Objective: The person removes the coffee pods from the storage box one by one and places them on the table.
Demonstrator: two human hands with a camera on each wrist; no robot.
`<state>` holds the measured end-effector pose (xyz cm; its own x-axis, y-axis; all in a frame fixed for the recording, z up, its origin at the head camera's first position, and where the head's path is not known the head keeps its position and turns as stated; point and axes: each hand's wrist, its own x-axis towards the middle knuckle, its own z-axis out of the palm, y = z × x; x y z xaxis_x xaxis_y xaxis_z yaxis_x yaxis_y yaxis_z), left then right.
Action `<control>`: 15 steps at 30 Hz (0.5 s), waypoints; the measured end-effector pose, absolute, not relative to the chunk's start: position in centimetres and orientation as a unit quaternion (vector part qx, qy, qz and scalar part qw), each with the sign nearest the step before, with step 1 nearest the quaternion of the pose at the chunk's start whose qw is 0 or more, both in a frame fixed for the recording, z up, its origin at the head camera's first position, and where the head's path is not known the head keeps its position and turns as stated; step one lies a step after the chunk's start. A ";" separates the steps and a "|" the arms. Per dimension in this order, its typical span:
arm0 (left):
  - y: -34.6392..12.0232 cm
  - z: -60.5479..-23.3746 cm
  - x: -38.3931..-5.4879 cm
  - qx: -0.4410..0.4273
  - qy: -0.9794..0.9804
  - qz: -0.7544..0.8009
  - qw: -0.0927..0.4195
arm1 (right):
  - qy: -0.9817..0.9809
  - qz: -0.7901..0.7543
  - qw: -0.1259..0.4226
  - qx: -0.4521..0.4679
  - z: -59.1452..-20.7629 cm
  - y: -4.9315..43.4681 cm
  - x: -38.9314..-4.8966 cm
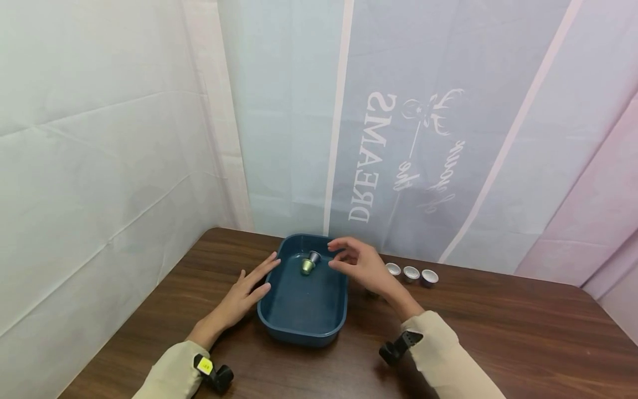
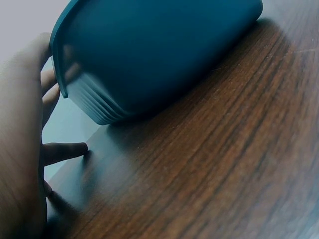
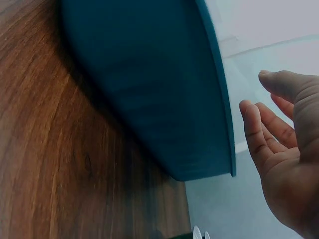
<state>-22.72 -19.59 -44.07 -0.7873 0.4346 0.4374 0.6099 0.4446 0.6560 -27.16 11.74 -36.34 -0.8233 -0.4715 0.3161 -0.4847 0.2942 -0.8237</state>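
Observation:
A deep blue plastic basin (image 1: 304, 310) stands on the table, with a green coffee capsule (image 1: 307, 267) and a dark purplish one (image 1: 314, 256) lying together near its far end. My left hand (image 1: 244, 296) rests along the basin's left rim, fingers spread and fairly straight. In the left wrist view, its fingertips (image 2: 48, 79) are at the rim, while other fingers point down toward the tabletop. Above the right rim hovers my right hand (image 1: 361, 266), its thumb and fingers loosely curved and apart. The right wrist view shows nothing between those fingers (image 3: 254, 124).
Several capsules with pale lids stand in a row right of the right hand, the outermost capsule (image 1: 430, 277) farthest out. Something dark sits partly hidden beneath the right wrist. A printed curtain (image 1: 279, 138) hangs behind the brown wooden table (image 1: 498, 332); a pale cloth (image 1: 99, 166) borders the left.

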 end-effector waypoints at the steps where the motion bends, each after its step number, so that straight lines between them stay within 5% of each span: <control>1: -19.6 -44.1 -22.7 -0.309 -0.844 -0.426 0.102 | -0.805 0.512 0.005 0.299 -36.3 11.5 -27.2; 15: -19.7 -44.0 -22.8 -0.308 -0.845 -0.428 0.092 | -0.837 0.434 -0.016 0.332 -36.7 7.9 -28.6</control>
<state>-22.77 -19.67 -43.97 -0.7928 0.4418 0.4198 0.5999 0.4442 0.6654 -28.59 7.94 -36.73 -0.7786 -0.5703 0.2618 -0.5425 0.4019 -0.7377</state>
